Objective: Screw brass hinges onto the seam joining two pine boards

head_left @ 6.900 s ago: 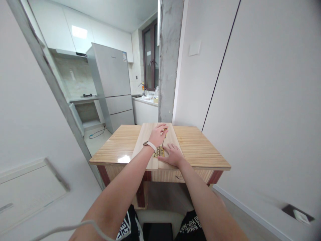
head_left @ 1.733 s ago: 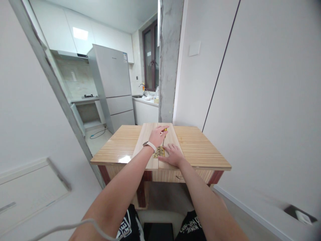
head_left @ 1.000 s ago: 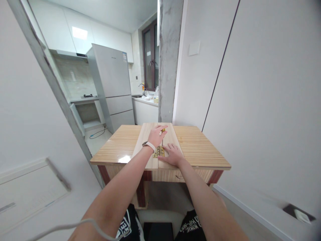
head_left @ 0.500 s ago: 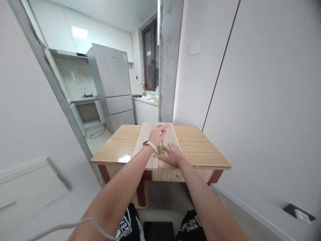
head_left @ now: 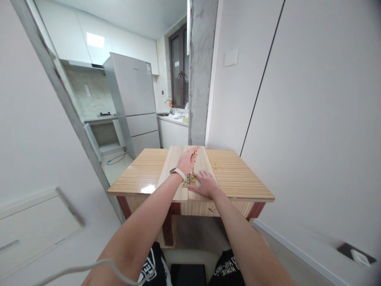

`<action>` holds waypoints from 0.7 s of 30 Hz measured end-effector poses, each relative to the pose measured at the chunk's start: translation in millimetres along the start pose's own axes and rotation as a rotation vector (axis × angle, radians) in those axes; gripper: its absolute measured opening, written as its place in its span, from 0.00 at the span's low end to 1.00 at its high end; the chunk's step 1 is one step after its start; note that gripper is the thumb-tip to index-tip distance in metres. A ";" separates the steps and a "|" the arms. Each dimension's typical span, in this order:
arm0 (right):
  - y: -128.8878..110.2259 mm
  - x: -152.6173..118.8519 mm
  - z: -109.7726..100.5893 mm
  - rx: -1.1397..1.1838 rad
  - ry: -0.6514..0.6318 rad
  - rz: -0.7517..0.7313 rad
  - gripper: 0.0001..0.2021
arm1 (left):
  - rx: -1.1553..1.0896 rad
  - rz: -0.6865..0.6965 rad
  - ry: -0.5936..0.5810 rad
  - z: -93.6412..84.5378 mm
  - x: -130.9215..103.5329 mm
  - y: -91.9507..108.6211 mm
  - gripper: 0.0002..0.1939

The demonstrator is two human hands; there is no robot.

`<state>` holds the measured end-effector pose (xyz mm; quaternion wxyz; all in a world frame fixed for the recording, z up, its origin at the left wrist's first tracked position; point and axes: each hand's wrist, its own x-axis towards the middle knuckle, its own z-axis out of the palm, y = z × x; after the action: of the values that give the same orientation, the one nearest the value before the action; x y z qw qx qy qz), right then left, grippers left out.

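Note:
My left hand (head_left: 186,160), with a watch at its wrist, holds the yellow handle of a screwdriver (head_left: 195,156) between thumb and fingers. The screwdriver stands roughly upright, its thin shaft pointing down toward a brass-coloured hinge (head_left: 188,180). That hinge lies across the seam of two pale wooden boards (head_left: 173,163). Fingers spread, my right hand (head_left: 206,183) rests on the right-hand board, thumb and fingertips at the hinge's right leaf. I cannot make out the screwdriver's tip, and the right hand covers part of the hinge.
Under the boards is a wood-grain table (head_left: 238,178) with a drawer (head_left: 199,207) in front. A fridge (head_left: 133,87) and a sink counter (head_left: 172,129) stand behind to the left. A white wall (head_left: 312,119) runs along the right. A pale cable (head_left: 101,262) crosses my left arm.
The fingers of my left hand have straightened and shifted around the screwdriver handle, showing more of the yellow. My right hand stays in the same place on the board.

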<state>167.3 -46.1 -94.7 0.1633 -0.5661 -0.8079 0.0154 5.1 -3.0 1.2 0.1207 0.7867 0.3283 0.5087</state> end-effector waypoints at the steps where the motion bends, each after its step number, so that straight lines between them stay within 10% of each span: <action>1: 0.0 0.1 0.2 -0.001 0.002 -0.001 0.49 | 0.007 -0.004 0.007 -0.1 -0.4 -0.2 0.20; 21: 2.1 1.3 2.4 0.007 -0.001 -0.002 0.51 | 0.081 -0.003 0.013 -5.1 -4.0 6.9 0.24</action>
<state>168.2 -43.8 -97.2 0.1646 -0.5647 -0.8085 0.0183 2.3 -11.5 4.3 0.0874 0.7870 0.3508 0.5000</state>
